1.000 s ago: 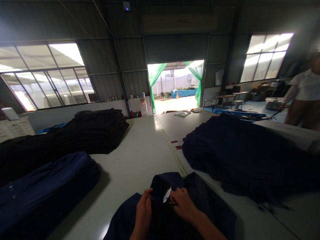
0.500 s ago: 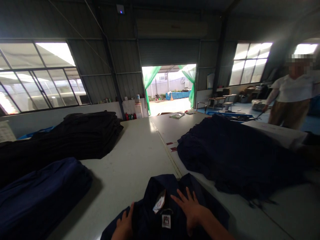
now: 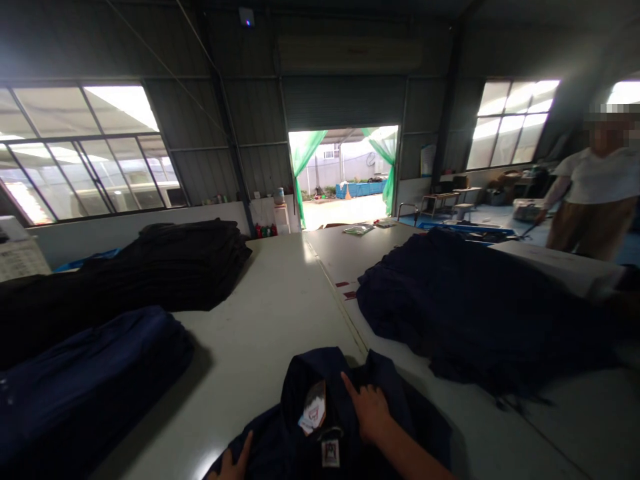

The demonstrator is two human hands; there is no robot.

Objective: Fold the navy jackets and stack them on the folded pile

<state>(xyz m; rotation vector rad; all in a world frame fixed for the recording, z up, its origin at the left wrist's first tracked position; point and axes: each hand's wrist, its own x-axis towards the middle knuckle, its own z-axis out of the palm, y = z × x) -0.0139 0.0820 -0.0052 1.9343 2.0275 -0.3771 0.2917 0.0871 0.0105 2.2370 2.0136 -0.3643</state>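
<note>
A dark navy garment [image 3: 305, 380] lies on the white table [image 3: 270, 320] right in front of me, collar away from me. A white hang tag [image 3: 313, 408] and a small sewn label [image 3: 331, 453] show at its neck. My right hand [image 3: 370, 410] rests flat on the garment just right of the tags, index finger stretched forward, holding nothing. My left hand [image 3: 233, 463] lies at the bottom edge on the garment's left shoulder, fingers apart, only partly in view.
A blue folded stack [image 3: 85, 373] and a black stack [image 3: 165, 267] sit to the left. A big heap of navy garments [image 3: 465, 307] fills the right side. A person in a white shirt [image 3: 595, 193] stands at the far right. An open doorway [image 3: 345, 173] lies ahead.
Both hands let go of the collar and tag they pinched a second ago and spread flat on the garment. My left hand slid down and left, nearly out of view.
</note>
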